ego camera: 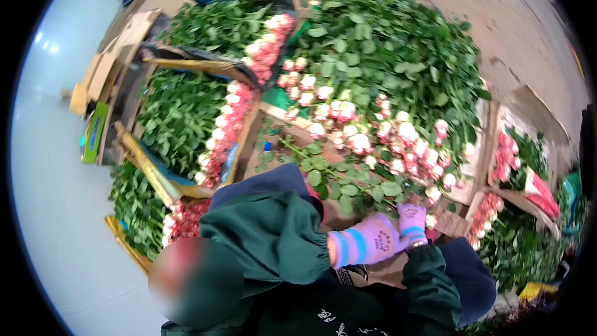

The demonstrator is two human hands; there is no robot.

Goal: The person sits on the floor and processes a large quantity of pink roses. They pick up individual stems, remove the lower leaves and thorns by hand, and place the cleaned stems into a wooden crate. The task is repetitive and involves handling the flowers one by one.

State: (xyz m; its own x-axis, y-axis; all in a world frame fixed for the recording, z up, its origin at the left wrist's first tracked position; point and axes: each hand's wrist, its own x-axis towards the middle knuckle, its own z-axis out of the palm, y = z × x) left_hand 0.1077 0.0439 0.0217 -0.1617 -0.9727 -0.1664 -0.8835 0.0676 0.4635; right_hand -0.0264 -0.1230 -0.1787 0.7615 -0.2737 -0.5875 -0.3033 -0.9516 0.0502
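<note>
Both my hands wear lilac knit gloves with blue bands. My left hand reaches in from the left and meets my right hand near the wrist; its fingertips are partly hidden. My right hand is at the flower end of a leafy rose stem, whose leaves stretch to the upper left. Its fingers look bent around the stem, but blur hides the grip. A pale rose head lies just above it. Beyond my hands, a large heap of pink-and-white roses has its leafy stems pointing away.
Cardboard-sided bins of roses stand at the left, with wooden edge strips. More rose bunches sit in cardboard holders at the right. A small piece of cardboard with writing lies beside my right hand. A blurred round patch covers the lower left.
</note>
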